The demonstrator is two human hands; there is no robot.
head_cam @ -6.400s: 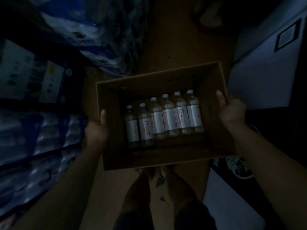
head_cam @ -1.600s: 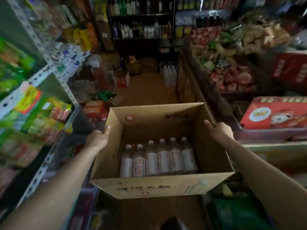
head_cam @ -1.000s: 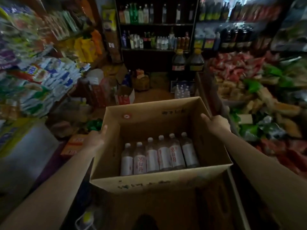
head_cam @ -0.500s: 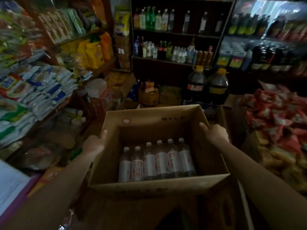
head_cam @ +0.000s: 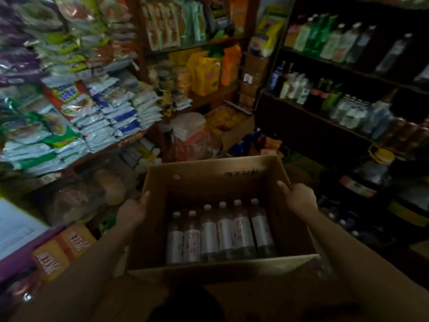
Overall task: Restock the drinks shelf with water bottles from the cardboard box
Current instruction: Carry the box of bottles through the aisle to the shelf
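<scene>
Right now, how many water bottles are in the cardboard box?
6. The water bottles lie side by side in one row along the near side of the cardboard box, caps pointing away. The near wall hides their bases; none seems hidden beneath.

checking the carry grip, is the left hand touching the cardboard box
Touching. The head view shows the left hand pressed against the left wall of the cardboard box, thumb lying over its top edge.

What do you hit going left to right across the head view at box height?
stacked snack packets → left hand on the box's left wall → cardboard box with six water bottles in a row → right hand on the right wall → large dark jug with yellow cap.
</scene>
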